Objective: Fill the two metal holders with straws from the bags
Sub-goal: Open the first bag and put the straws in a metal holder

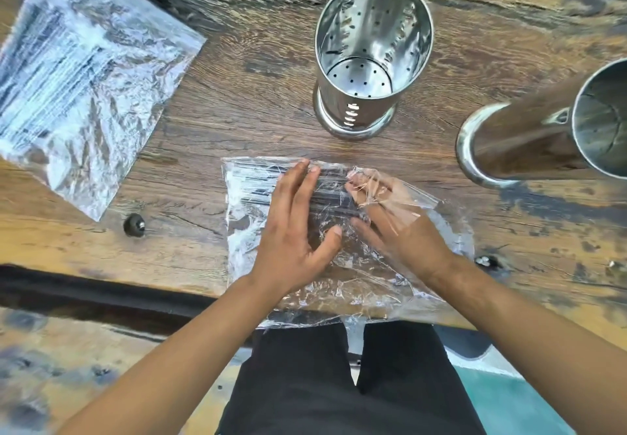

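A clear plastic bag (244, 197) of dark straws lies at the table's near edge. My left hand (291, 231) presses flat on top of it, fingers spread. My right hand (403, 227) is inside the bag's open right end, under the film, fingers reaching toward the straws (336, 197). Whether it grips any straw is hidden by the crinkled plastic. Two shiny metal holders stand behind: a perforated one (369, 57) at centre, empty, and a plain one (543, 132) at the right, cut off by the frame. A second bag of straws (81, 71) lies at the far left.
The wooden table (237, 95) has a dark bolt head (134, 225) left of the near bag and another (485, 260) at the right. Its near edge runs just below my wrists, with my dark trousers (339, 383) beneath.
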### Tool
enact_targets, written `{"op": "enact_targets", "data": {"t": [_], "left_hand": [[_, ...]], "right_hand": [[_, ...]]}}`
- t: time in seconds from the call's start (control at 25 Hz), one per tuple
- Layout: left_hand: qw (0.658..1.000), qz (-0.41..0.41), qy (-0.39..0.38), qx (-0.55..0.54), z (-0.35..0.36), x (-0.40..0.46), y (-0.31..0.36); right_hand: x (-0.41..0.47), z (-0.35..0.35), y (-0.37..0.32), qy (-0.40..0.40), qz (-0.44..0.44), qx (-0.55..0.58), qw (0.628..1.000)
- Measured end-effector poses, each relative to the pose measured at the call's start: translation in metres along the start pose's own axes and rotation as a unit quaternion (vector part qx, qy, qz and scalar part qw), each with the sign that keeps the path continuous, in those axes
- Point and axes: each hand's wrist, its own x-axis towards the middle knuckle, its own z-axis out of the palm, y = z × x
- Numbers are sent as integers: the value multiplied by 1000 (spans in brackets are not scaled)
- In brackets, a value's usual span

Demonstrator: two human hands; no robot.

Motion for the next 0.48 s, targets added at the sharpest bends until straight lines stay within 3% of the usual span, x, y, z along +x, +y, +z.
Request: {"op": "enact_targets", "data": {"t": [0.12, 0.36, 0.48], "left_hand": [[997, 11, -14, 74, 3, 4, -3], [982, 29, -27, 187, 8, 9, -9], [974, 23, -34, 223, 9, 10, -12]], "right_hand": [[-2, -4, 1, -8, 17, -35, 999], [-2, -4, 2, -162, 117, 53, 978], [2, -8, 0, -97, 114, 14, 989]]}}
